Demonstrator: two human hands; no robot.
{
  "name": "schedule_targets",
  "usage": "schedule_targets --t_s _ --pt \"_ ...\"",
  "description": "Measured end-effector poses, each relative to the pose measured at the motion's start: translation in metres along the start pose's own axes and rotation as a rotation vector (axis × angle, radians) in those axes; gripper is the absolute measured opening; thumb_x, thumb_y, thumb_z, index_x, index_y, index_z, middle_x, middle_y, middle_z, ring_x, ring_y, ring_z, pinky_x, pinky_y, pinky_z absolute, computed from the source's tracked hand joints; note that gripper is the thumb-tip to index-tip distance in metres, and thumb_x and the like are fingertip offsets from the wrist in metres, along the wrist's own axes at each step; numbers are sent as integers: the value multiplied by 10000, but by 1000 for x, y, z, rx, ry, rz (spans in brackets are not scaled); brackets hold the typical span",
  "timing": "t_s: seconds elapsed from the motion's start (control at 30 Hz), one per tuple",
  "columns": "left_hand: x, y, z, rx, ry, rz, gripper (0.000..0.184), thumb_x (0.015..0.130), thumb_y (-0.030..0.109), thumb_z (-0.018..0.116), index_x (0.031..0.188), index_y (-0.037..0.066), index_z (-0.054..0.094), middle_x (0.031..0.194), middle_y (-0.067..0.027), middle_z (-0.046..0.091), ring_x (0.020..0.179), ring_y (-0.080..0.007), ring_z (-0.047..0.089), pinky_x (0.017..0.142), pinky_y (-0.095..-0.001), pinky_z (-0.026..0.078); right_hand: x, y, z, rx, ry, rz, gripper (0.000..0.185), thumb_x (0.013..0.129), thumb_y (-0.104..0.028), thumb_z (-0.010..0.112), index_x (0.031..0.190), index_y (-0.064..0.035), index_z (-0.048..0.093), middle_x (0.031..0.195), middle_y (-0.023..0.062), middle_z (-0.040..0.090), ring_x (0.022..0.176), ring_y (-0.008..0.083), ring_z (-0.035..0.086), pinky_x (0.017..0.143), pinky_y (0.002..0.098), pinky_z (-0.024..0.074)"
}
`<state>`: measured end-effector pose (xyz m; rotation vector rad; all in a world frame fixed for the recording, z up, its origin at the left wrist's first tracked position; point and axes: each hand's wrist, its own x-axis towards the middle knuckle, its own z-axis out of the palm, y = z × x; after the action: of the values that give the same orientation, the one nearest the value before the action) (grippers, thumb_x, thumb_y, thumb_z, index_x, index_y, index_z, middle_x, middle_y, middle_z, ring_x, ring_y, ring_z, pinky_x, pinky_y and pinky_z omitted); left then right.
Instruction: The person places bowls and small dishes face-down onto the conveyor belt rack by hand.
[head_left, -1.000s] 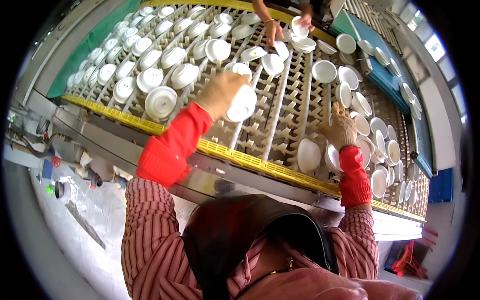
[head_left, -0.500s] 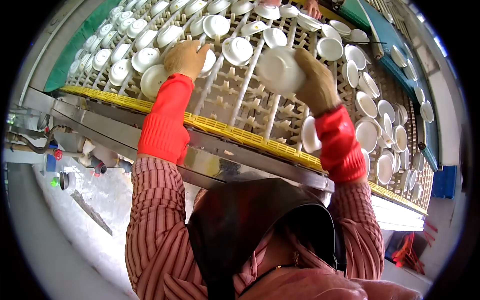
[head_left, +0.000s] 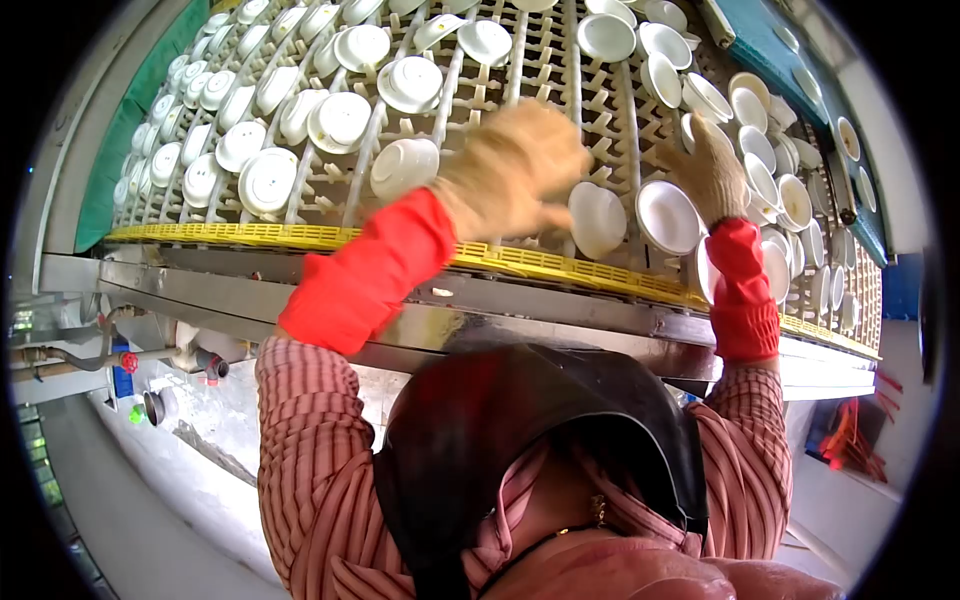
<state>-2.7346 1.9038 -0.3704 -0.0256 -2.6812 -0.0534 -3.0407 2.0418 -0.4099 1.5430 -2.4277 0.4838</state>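
My left hand (head_left: 520, 172), in a tan glove with a red cuff, is blurred above the pegged belt (head_left: 480, 90); its fingers are spread and nothing shows in them. To its left a white bowl (head_left: 404, 167) leans on the pegs, and to its right stands another white bowl (head_left: 598, 220). My right hand (head_left: 706, 172), gloved the same way, reaches among the bowls at the right. Its fingertips touch or nearly touch a white bowl (head_left: 690, 132); whether they grip it is unclear. An oval white bowl (head_left: 668, 217) lies just below that hand.
Upside-down white bowls (head_left: 268, 182) cover the belt's left part in rows. Upright bowls (head_left: 795, 203) crowd its right part. A yellow edge strip (head_left: 560, 268) and a metal rail (head_left: 580, 308) run along the near side. A blue-green belt (head_left: 800, 90) stands at the upper right.
My left hand has moved right, away from the left rows. My right hand has moved right and no longer holds the large bowl it carried. The co-worker's hands have left the view.
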Motion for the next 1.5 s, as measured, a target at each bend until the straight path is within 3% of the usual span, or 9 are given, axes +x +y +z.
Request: schedule_targets --t_s 0.13,0.47,0.67,0.83,0.97,1.1,1.23,1.43,1.5 --pt "26 49 62 -191 -42 340 433 722 427 934 980 133 747 1020 -54 676 1008 -244 644 934 -405 526 -23 15 -11 -305 -98 -139 768 918 -475 785 1505 -17 597 1347 254 735 1204 426 720 1011 518 556" --pt "67 72 95 377 97 57 474 856 563 816 1068 139 806 1158 -60 768 1154 -233 704 1175 -445 477 14 81 3 -147 -380 128 662 964 -571 721 1378 -53 723 1216 258 781 1150 441 743 980 523 570" --pt "86 76 133 -13 -533 46 261 963 377 711 1156 266 848 1157 -30 827 1191 -295 726 1177 -436 462 22 99 -6 -169 -607 -93 429 945 -317 664 1289 -73 743 1205 249 772 1136 458 732 1004 538 569" --pt "58 51 51 -796 -415 -448 263 985 395 779 1156 217 871 1041 -108 827 989 -294 774 895 -439 631 4 135 12 -145 -405 -121 475 943 -230 690 1405 -121 717 1269 217 767 1190 431 717 1036 528 556" --pt "-28 -6 -32 -141 6 -396 393 969 248 818 1355 195 769 1325 -134 754 1120 -261 765 1008 -386 644 -6 117 6 -185 -311 -63 522 948 -186 729 1469 -162 694 1267 199 775 1184 412 727 1018 536 562" --pt "-112 -36 -99 -706 494 -1331 548 1070 488 675 1332 10 737 1027 -127 818 966 -230 806 938 -363 632 -9 113 -7 -1 -158 -178 532 969 -129 731 1494 -203 688 1289 138 792 1163 393 742 991 499 586" --pt "-193 -61 -65 564 -47 -1245 628 1004 528 708 1321 -13 750 1238 -266 775 1223 -421 707 1067 -497 521 18 64 -14 219 -54 -281 507 970 -190 755 1474 -229 713 1249 154 793 1159 374 747 995 470 592" --pt "-59 -9 -30 -31 -175 -987 666 1038 561 673 1476 60 673 1293 -205 777 1200 -413 735 1021 -518 569 89 -51 -19 331 456 -736 584 950 -238 828 1513 -256 676 996 88 797 943 337 763 840 451 617" --pt "-29 -6 14 -30 -246 -888 690 1041 615 639 1517 117 630 1252 -229 785 1133 -416 765 988 -528 584 109 -102 -29 165 297 -634 669 942 -139 788 1574 -210 582 1243 131 775 1155 351 741 981 450 604"
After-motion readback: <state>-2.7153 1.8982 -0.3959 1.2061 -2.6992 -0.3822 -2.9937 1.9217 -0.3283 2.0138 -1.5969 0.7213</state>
